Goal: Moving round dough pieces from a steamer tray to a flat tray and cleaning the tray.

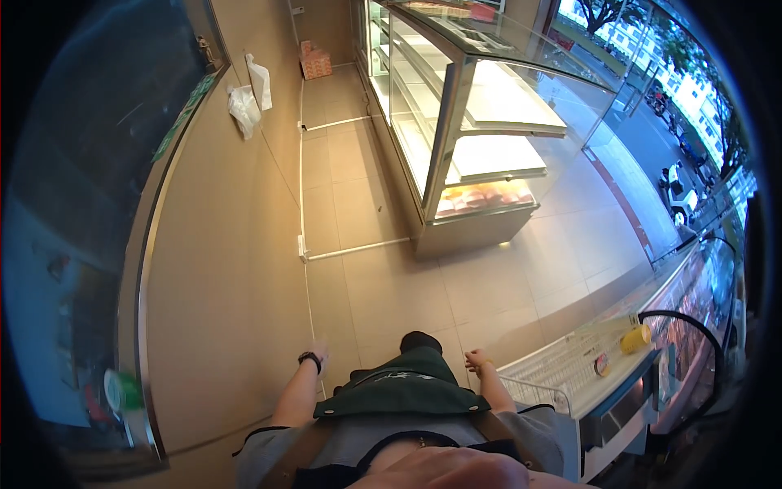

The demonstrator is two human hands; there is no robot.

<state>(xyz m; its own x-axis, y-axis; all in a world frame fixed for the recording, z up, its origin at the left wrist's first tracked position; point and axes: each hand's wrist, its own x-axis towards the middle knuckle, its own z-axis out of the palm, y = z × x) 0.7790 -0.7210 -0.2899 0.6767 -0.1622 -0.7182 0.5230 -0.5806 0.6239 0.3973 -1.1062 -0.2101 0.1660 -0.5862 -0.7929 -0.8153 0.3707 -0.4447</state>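
My left hand, below a dark wristband, hangs beside the beige wall on the left. It is smeared by motion, so its fingers do not show clearly. On the other side of my body, my right hand hangs over the tiled floor, its fingers loosely bent and somewhat apart, with nothing visible in it. The nearest thing to it is a white wire rack on the right. Between both arms is the dark green apron that I wear, with one dark shoe showing past it.
A lit glass display case stands ahead, with trays of food on its bottom shelf. On the right runs a counter with a yellow container. White plastic bags hang on the left wall. Far back sits a patterned red box.
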